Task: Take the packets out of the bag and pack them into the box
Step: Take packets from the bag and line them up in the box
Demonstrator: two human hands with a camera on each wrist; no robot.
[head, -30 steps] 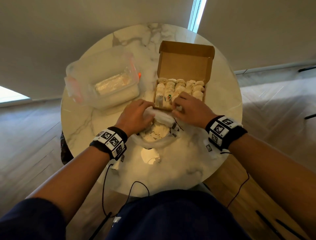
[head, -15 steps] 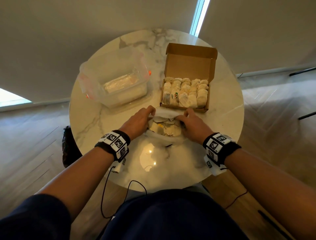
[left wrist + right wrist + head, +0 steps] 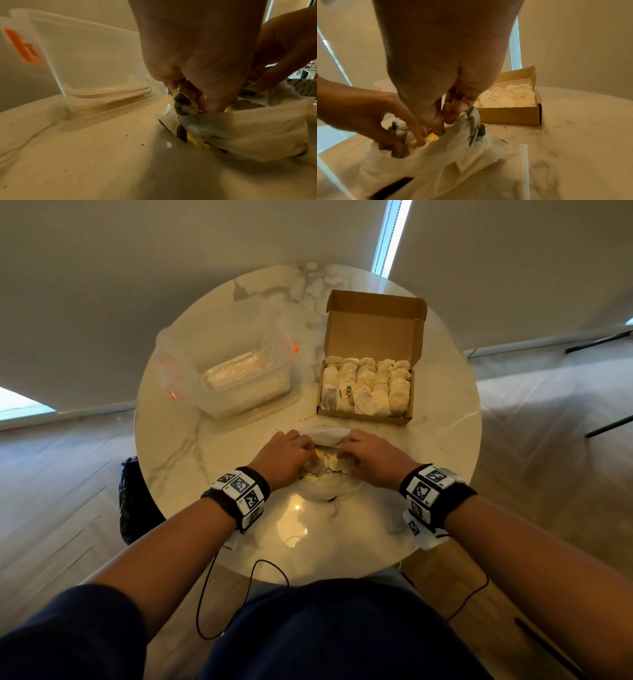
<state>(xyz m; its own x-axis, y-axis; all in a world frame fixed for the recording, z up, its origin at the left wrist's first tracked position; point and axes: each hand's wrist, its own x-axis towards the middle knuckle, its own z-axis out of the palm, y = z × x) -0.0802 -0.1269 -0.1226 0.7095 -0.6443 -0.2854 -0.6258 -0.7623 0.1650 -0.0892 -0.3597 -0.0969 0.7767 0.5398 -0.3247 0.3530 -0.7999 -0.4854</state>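
A crumpled white bag (image 3: 325, 491) lies on the round marble table (image 3: 438, 467), between my two hands. My left hand (image 3: 298, 455) grips the bag's left rim with curled fingers (image 3: 214, 102). My right hand (image 3: 356, 455) curls over the right rim (image 3: 471, 115), its thumb dipping into the opening. Pale packets (image 3: 329, 466) show inside the bag, one of them with a yellow tag (image 3: 431, 136). Beyond the bag stands the open cardboard box (image 3: 363, 416), its lid up, filled with rows of packets (image 3: 370, 385).
A clear plastic container (image 3: 236, 371) with orange clasps stands at the back left, close to my left hand (image 3: 197, 60). Dark crumbs dot the table in front of the box (image 3: 508, 115). A black object (image 3: 137, 501) sits beside the table's left edge.
My right hand has come back from the front of the box to the bag's rim. Both hands now hold the bag, nearer to me than before.
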